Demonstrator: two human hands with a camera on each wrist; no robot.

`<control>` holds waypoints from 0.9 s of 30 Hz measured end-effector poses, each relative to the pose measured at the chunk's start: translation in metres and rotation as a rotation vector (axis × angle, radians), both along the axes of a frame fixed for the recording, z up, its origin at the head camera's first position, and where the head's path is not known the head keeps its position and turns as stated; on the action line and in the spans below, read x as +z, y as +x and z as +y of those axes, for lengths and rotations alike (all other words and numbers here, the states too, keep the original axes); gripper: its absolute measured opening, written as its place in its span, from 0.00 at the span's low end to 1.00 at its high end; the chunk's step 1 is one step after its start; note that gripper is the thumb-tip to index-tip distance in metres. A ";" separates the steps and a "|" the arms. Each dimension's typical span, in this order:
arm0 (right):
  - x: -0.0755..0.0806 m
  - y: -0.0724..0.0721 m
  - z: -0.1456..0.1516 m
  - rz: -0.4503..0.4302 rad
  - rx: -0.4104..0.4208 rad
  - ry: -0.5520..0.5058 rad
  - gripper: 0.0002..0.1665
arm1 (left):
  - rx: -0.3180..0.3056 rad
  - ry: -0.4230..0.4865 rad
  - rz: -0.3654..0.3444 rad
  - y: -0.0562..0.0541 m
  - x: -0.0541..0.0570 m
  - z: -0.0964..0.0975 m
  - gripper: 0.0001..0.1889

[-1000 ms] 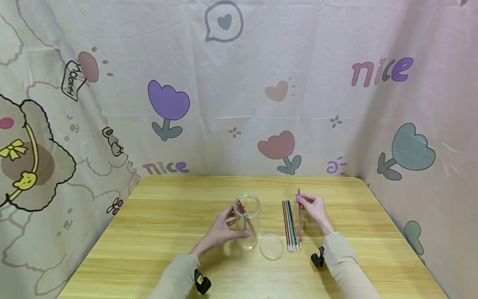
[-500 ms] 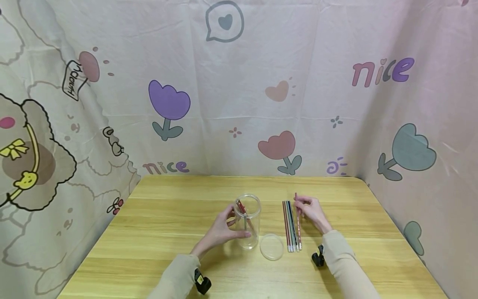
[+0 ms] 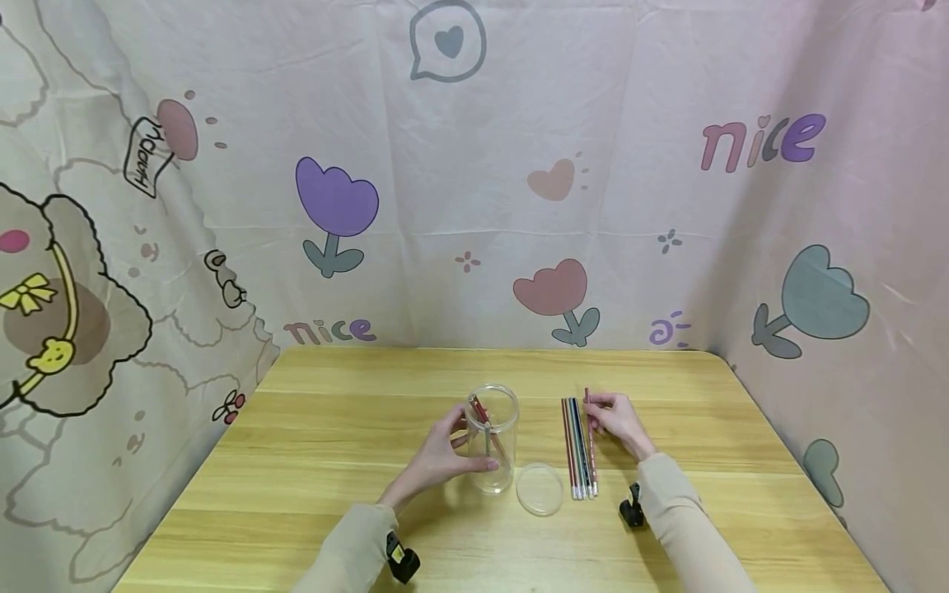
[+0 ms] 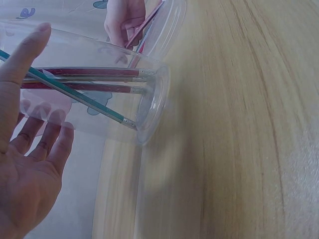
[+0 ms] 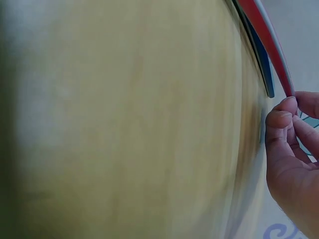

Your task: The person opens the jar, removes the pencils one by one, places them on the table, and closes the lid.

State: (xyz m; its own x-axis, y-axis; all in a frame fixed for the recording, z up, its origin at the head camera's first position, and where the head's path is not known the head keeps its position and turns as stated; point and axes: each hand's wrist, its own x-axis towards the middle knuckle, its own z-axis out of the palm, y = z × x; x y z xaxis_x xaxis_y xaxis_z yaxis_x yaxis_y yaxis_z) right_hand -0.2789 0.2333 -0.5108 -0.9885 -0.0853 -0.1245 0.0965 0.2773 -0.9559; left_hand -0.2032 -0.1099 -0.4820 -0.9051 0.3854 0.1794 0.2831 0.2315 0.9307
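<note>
My left hand (image 3: 433, 455) grips a clear plastic jar (image 3: 506, 473) standing upright on the table, thumb in front and fingers round the back. Inside it lean several pencils; the left wrist view shows red ones (image 4: 107, 71) and a teal one (image 4: 82, 98), eraser ends towards the jar's base. To the right, my right hand (image 3: 619, 422) pinches a red pencil (image 3: 591, 461) near its far tip between thumb and fingers. That pencil lies just right of a row of several pencils (image 3: 574, 453). A dark blue pencil (image 5: 260, 50) is close beside it in the right wrist view.
A round clear lid (image 3: 539, 491) lies flat on the wooden table (image 3: 334, 428) between the jar and the pencil row. Behind the table's far edge hangs a printed cloth (image 3: 445, 165), which also covers both sides.
My right hand has shifted left and slightly nearer, bringing the red pencil from apart to right beside the row. My left hand and the jar have stayed put.
</note>
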 end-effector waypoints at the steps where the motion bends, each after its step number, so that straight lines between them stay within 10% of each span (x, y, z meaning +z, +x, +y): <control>1: 0.000 0.000 0.000 0.000 -0.001 0.002 0.22 | 0.001 -0.001 -0.001 0.000 0.000 0.000 0.36; 27: -0.005 -0.001 -0.004 0.088 0.033 0.087 0.21 | -0.004 -0.002 0.007 0.000 0.001 0.000 0.36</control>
